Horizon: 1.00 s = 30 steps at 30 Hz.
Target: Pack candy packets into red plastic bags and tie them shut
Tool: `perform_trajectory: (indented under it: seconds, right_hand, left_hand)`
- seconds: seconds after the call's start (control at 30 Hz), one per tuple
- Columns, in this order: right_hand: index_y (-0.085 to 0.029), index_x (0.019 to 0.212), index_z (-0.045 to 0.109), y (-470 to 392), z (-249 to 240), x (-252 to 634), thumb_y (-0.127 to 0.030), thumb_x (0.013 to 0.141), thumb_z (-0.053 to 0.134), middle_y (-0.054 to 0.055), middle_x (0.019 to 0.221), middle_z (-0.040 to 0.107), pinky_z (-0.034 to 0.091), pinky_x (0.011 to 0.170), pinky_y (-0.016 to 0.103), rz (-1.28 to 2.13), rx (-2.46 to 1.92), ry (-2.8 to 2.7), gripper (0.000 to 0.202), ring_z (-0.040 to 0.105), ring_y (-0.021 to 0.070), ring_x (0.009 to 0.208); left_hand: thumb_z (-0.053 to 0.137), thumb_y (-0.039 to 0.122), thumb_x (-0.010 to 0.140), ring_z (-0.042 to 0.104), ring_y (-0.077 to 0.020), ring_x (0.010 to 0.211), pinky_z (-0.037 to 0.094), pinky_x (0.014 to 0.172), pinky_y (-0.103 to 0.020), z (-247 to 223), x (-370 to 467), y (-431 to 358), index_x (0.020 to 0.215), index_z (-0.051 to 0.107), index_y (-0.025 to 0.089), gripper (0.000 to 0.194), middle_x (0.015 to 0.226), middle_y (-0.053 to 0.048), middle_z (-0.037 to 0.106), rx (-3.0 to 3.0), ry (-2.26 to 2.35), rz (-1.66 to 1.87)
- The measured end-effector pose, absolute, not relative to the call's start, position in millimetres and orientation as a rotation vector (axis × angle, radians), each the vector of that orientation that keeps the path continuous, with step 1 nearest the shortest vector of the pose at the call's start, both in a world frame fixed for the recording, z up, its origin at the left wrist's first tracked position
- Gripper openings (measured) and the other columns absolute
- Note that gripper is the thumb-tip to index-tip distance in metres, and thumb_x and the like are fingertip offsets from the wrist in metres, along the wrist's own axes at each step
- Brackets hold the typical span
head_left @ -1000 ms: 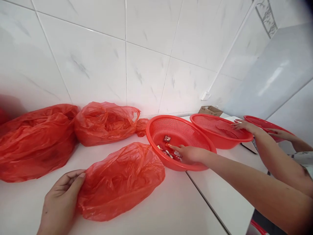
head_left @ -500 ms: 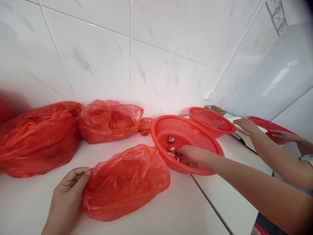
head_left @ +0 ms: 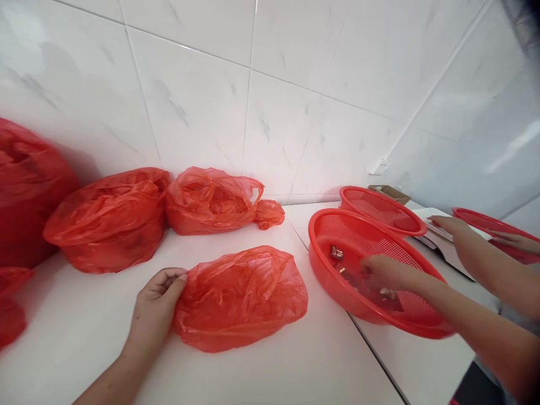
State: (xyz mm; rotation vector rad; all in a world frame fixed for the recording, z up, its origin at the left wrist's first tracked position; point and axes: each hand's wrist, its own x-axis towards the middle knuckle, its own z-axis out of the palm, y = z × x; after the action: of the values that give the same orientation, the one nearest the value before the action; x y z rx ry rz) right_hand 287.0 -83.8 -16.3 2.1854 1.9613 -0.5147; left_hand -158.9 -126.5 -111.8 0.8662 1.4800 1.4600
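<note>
My left hand (head_left: 162,298) pinches the left edge of an opened red plastic bag (head_left: 240,304) lying on the white table (head_left: 320,365). Right of the bag stands a red perforated basket (head_left: 337,281), tilted a little, with several small wrapped pieces (head_left: 336,252) at its bottom. Inside that basket is my right hand (head_left: 379,273), its fingers curled downward and blurred. Whether anything is between them cannot be made out.
Full red bags (head_left: 109,225) line the wall at the left and centre. A second red basket (head_left: 379,211) and a cardboard box (head_left: 390,193) stand behind. Another person's hands (head_left: 451,225) reach in at the right, by a white device and a third basket (head_left: 493,222).
The view has shifted left. The basket around my right hand has moved rightward from the opened bag and is more tilted. My left hand still holds the bag's edge.
</note>
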Motion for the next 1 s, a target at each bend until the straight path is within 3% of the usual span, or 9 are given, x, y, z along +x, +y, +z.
perform_trajectory:
  seconds: [0.1, 0.2, 0.33, 0.4, 0.5, 0.6, 0.7, 0.87, 1.0]
  right_hand:
    - [-0.022, 0.066, 0.048, -81.8, 14.4, 280.7, -0.022, 0.069, 0.053, 0.002, 0.065, 0.061, 0.036, 0.048, 0.026, -0.48, 2.238, 2.132, 0.006, 0.055, 0.0152, 0.052]
    - [-0.023, 0.068, 0.05, -84.7, 51.4, 247.9, -0.03, 0.07, 0.059, -0.001, 0.063, 0.059, 0.037, 0.05, 0.025, -0.176, 2.245, 2.364, 0.011, 0.053, 0.0135, 0.054]
    - [-0.023, 0.076, 0.055, -100.7, 76.9, 170.4, -0.03, 0.077, 0.055, -0.001, 0.074, 0.059, 0.039, 0.052, 0.022, -0.289, 2.034, 2.785, 0.007, 0.056, 0.011, 0.06]
    - [-0.021, 0.077, 0.055, -106.7, 69.4, 129.7, -0.022, 0.078, 0.053, -0.001, 0.085, 0.058, 0.041, 0.056, 0.021, -0.352, 1.744, 3.019, 0.002, 0.056, 0.0088, 0.063]
    - [-0.02, 0.08, 0.057, -103.9, 33.6, 83.0, -0.012, 0.075, 0.055, 0.0, 0.088, 0.057, 0.04, 0.06, 0.021, -0.148, 1.187, 3.242, 0.009, 0.055, 0.0109, 0.074]
    - [-0.021, 0.086, 0.059, -89.8, -11.4, 59.5, -0.011, 0.074, 0.057, 0.002, 0.091, 0.059, 0.041, 0.06, 0.025, 0.097, 0.846, 3.196, 0.015, 0.054, 0.0142, 0.075]
    - [-0.021, 0.089, 0.063, -76.9, -34.3, 55.0, -0.018, 0.074, 0.063, 0.003, 0.095, 0.061, 0.044, 0.065, 0.028, 0.07, 0.706, 3.117, 0.015, 0.057, 0.0171, 0.081]
    - [-0.025, 0.102, 0.063, -78.5, 4.1, 81.5, -0.03, 0.085, 0.053, 0.003, 0.118, 0.058, 0.046, 0.08, 0.028, -0.147, 1.046, 3.253, 0.019, 0.057, 0.0165, 0.098]
    - [-0.027, 0.098, 0.061, -76.4, 41.6, 141.5, -0.038, 0.086, 0.048, 0.0, 0.102, 0.065, 0.046, 0.068, 0.027, -0.003, 1.924, 3.019, 0.02, 0.06, 0.0164, 0.084]
  left_hand:
    - [0.069, 0.042, 0.067, 0.054, -0.0112, 0.06, 0.044, 0.054, -0.019, -106.8, -153.2, -128.8, 0.079, 0.06, 0.02, 0.027, 0.07, 0.003, 0.06, 0.893, 1.443, 1.468]
    - [0.069, 0.04, 0.069, 0.053, -0.0101, 0.058, 0.044, 0.053, -0.019, -106.3, -149.6, -129.4, 0.077, 0.059, 0.019, 0.024, 0.068, 0.003, 0.06, 0.893, 1.402, 1.472]
    - [0.067, 0.04, 0.071, 0.053, -0.01, 0.058, 0.044, 0.053, -0.019, -110.6, -148.9, -129.4, 0.079, 0.059, 0.019, 0.024, 0.069, 0.002, 0.06, 0.896, 1.367, 1.458]
    - [0.067, 0.04, 0.071, 0.054, -0.0103, 0.058, 0.044, 0.053, -0.02, -113.8, -150.2, -128.9, 0.08, 0.059, 0.019, 0.025, 0.069, 0.002, 0.06, 0.892, 1.351, 1.458]
    - [0.066, 0.04, 0.072, 0.055, -0.0109, 0.059, 0.045, 0.054, -0.021, -117.9, -153.6, -126.9, 0.081, 0.059, 0.019, 0.025, 0.071, 0.001, 0.061, 0.875, 1.314, 1.477]
    - [0.066, 0.04, 0.072, 0.054, -0.0103, 0.06, 0.044, 0.055, -0.02, -118.4, -157.8, -124.1, 0.082, 0.059, 0.019, 0.024, 0.072, 0.001, 0.06, 0.875, 1.32, 1.543]
    - [0.065, 0.039, 0.074, 0.052, -0.0091, 0.061, 0.043, 0.056, -0.018, -115.8, -162.0, -121.7, 0.081, 0.059, 0.019, 0.022, 0.071, 0.002, 0.059, 0.904, 1.407, 1.623]
    - [0.063, 0.04, 0.075, 0.052, -0.0098, 0.062, 0.043, 0.057, -0.019, -112.8, -165.1, -120.4, 0.08, 0.059, 0.02, 0.021, 0.072, 0.003, 0.058, 0.943, 1.473, 1.658]
    - [0.065, 0.042, 0.073, 0.053, -0.0112, 0.064, 0.044, 0.058, -0.02, -110.9, -163.8, -121.3, 0.08, 0.06, 0.02, 0.024, 0.073, 0.002, 0.06, 0.929, 1.512, 1.611]
